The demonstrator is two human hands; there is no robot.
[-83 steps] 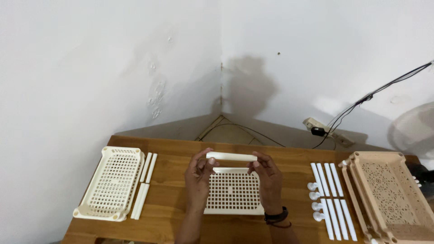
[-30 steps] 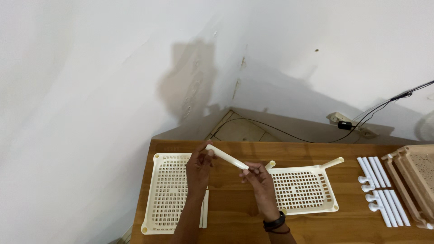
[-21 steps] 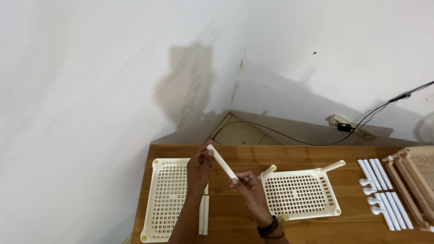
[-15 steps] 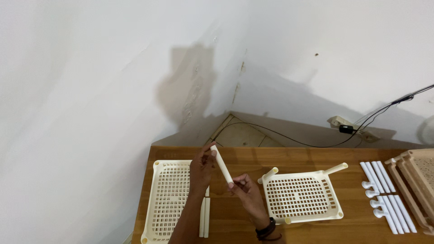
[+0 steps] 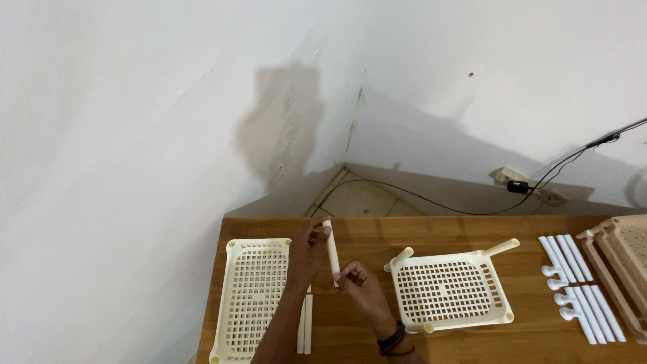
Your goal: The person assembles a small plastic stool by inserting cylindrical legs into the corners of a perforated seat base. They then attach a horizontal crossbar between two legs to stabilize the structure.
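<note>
Above the desk (image 5: 364,232), between two trays, a white tube (image 5: 331,247) held nearly upright. Left hand (image 5: 307,253) with fingers pinched on the tube's top end, closed grip; right hand (image 5: 357,284) pinched on its lower end, closed grip too, dark band at the wrist. Left of the hands, a cream slotted tray (image 5: 251,296) lying flat, two more tubes (image 5: 305,325) just beside its right edge. Right of the hands, a second tray (image 5: 448,290) with pegs sticking out at its corners. Far right, rows of spare tubes (image 5: 573,269) with small feet (image 5: 556,283), and stacked trays (image 5: 623,269) at the edge.
</note>
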